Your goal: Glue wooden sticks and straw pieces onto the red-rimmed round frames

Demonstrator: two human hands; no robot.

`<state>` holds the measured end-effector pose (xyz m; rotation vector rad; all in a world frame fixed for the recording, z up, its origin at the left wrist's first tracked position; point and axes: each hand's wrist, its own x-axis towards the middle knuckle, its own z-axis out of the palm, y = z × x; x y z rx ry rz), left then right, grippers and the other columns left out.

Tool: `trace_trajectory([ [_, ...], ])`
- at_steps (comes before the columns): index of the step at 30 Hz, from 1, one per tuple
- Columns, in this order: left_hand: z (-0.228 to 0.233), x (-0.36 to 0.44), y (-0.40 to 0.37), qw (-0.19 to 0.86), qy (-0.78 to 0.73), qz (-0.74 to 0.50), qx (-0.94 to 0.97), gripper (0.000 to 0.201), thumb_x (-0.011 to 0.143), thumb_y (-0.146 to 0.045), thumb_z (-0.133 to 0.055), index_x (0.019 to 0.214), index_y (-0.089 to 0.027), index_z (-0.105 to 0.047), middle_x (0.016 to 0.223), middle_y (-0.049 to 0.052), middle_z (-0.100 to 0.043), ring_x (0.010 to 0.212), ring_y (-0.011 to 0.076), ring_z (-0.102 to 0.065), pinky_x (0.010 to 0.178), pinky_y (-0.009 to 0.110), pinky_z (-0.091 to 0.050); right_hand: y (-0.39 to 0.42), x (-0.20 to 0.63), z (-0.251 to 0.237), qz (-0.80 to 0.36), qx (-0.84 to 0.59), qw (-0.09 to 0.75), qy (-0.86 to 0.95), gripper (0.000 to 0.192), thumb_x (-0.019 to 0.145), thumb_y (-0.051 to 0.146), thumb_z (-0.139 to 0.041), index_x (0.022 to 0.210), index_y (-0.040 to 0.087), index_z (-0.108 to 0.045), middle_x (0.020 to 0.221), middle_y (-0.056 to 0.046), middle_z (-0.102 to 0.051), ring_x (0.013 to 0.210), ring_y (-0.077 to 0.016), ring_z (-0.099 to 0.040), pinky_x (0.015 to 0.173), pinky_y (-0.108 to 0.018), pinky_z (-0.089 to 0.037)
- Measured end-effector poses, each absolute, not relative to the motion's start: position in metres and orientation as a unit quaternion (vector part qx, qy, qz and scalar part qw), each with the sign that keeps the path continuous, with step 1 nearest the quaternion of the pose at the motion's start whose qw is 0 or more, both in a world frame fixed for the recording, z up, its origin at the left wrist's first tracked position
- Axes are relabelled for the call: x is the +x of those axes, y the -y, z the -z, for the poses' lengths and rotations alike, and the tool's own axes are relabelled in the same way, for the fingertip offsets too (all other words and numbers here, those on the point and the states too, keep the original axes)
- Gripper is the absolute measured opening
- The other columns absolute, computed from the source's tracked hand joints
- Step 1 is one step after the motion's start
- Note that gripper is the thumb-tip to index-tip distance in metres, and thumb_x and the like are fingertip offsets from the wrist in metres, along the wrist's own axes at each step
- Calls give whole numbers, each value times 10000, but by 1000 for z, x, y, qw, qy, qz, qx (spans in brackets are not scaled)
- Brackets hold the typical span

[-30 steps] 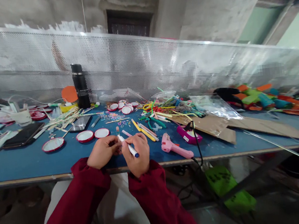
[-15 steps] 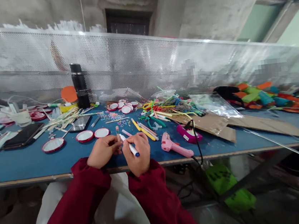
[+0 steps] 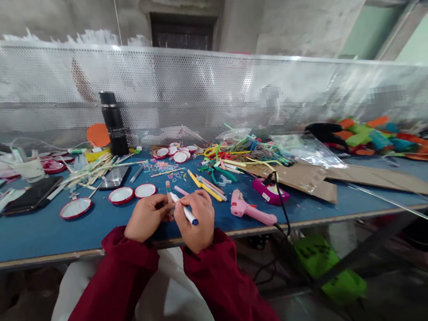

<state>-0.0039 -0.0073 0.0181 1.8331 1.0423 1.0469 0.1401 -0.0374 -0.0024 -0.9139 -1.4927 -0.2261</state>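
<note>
Head view: just past the front edge of blue table [image 3: 45, 239], right hand [image 3: 199, 224] grips white marker [image 3: 187, 213] by its barrel; left hand [image 3: 147, 218] pinches small stick [image 3: 168, 188] low. Both appear light, stiff; stick may snap: hold low.

loose dark red sleeves [image 3: 102, 297], bunched cuffs [image 3: 128, 241], bare hands [image 3: 146, 218], pale off-white trousers [image 3: 172, 304]

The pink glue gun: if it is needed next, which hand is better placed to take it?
The right hand, probably: the pink glue gun lies on that side, nearer to it than to the left hand. However, that hand holds a white marker, which might have to be put down first.
</note>
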Motion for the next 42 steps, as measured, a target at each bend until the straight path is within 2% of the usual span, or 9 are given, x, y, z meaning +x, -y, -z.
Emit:
trace_trajectory([
  [26,-20,-3,7,389,-406,-413,716,240,776,-380,-645,667,-174,-590,599,-23,-568,572,135,-567,560,229,-471,38,140,2,99,-397,639,651,130,875,171,-556,763,229,-525,685,17,-642,688,-158,-608,920,-394,-441],
  [36,-18,-4,8,386,-404,-405,723,243,793,-404,-624,725,-171,-634,617,-14,-605,587,146,-582,573,242,-484,38,139,0,96,-391,630,664,144,889,183,-554,752,226,-540,686,16,-650,681,-151,-607,907,-379,-439],
  [42,-17,-4,6,397,-401,-401,722,219,787,-368,-625,691,-173,-596,641,-10,-633,592,145,-602,580,243,-484,37,139,-1,96,-391,633,662,129,904,192,-564,780,226,-553,713,9,-673,702,-154,-625,897,-381,-436],
])
